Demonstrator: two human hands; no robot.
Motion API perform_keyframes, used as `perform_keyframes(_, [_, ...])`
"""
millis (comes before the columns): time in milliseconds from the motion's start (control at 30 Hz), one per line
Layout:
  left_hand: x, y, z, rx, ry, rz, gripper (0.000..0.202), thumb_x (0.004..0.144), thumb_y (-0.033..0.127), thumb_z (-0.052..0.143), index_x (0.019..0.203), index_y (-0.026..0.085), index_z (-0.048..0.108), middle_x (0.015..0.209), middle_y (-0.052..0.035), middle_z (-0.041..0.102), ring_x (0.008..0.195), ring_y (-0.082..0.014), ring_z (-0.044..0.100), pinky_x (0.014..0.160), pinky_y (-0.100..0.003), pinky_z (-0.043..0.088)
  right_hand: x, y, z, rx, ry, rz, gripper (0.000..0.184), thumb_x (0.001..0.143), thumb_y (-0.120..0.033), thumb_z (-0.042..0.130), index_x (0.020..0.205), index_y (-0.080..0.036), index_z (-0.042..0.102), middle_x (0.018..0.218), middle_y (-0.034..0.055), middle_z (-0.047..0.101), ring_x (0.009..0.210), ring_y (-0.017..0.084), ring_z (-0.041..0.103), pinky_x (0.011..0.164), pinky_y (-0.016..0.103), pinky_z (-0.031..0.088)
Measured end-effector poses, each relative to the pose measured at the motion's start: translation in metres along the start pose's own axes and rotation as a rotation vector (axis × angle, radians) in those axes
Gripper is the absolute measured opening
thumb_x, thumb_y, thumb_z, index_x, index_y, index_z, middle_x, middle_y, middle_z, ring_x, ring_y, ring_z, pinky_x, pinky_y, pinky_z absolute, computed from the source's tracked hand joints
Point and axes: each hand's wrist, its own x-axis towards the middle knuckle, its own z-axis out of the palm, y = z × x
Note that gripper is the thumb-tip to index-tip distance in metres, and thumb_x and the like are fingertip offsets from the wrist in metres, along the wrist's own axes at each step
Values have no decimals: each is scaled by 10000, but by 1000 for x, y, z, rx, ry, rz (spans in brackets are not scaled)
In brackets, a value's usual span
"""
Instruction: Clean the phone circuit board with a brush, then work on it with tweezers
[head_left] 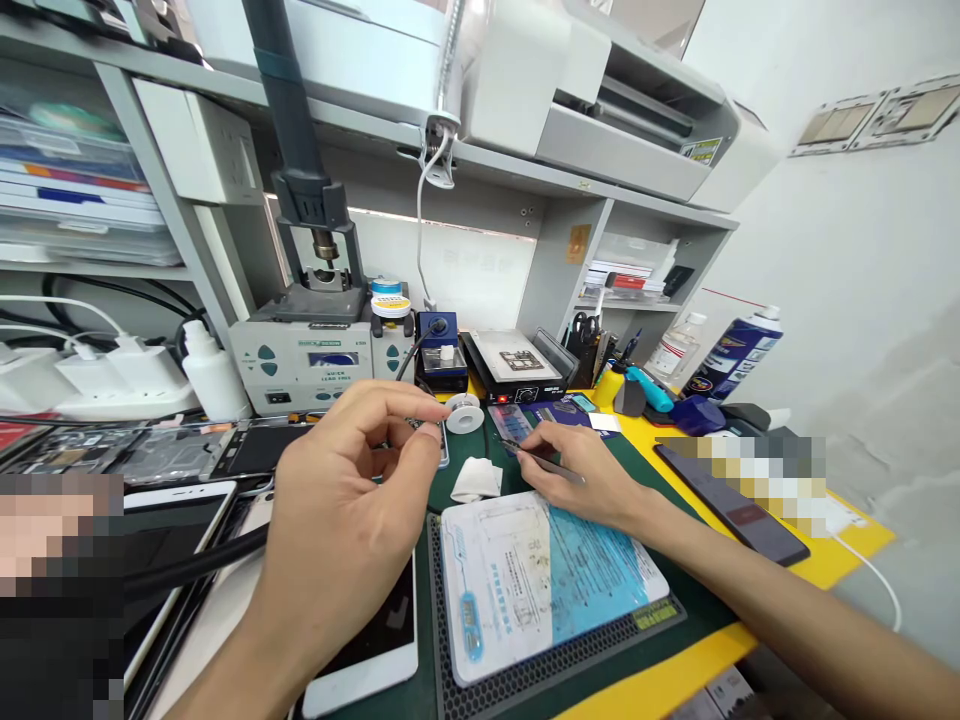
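My left hand is raised above the bench, thumb and forefinger pinched on a tiny part that is too small to name. My right hand rests on the green mat and grips metal tweezers, their tip pointing left towards a small blue packet. A solder spool lies just beyond my left fingertips. A white folded wipe sits between the hands. A blue and white repair pad lies in front of my right hand.
A white phone lies under my left wrist, more phones and screens to the left. A hot-air station, a white bottle, a heating plate and a spray can line the back. A dark phone lies right.
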Motion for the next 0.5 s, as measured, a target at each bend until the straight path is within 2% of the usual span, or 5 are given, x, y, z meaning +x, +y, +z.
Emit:
perform_keyframes(233, [1,-2,0,-1,-7,-2,87,874,266,597,850,244,677,949,21,645,728,-101,577,576,-189,460,-6,-7,-9,9,-29,27,98,870,-231,590,856,-176,670,748,20,691,666,154,593,603,272,398])
perform_keyframes(300, [2,-1,-2,30,-44,-8,98,885,303,591,877,251,674,908,20,657,700,-112,576,557,-212,447,-8,-9,-13,18,-36,47,108,872,-233,588,860,-181,681,752,19,699,664,155,595,605,274,405])
perform_keyframes(333, [2,-1,-3,62,-101,-9,112,890,331,586,896,258,671,868,20,657,682,-121,576,541,-227,438,-9,-10,-16,27,-38,64,116,874,-234,586,858,-184,689,747,16,702,657,154,595,603,274,405])
perform_keyframes(400, [0,0,-5,179,-287,6,149,899,382,571,941,272,662,818,18,649,679,-148,582,540,-258,433,-11,-13,-21,49,-47,105,141,881,-239,580,862,-192,712,744,12,712,648,154,602,596,274,406])
perform_keyframes(500, [-8,3,-2,412,-576,116,193,906,402,542,995,268,649,929,-18,652,834,-212,607,676,-336,481,-13,-20,-30,41,-84,168,197,893,-251,560,913,-201,750,770,19,739,635,159,613,577,275,401])
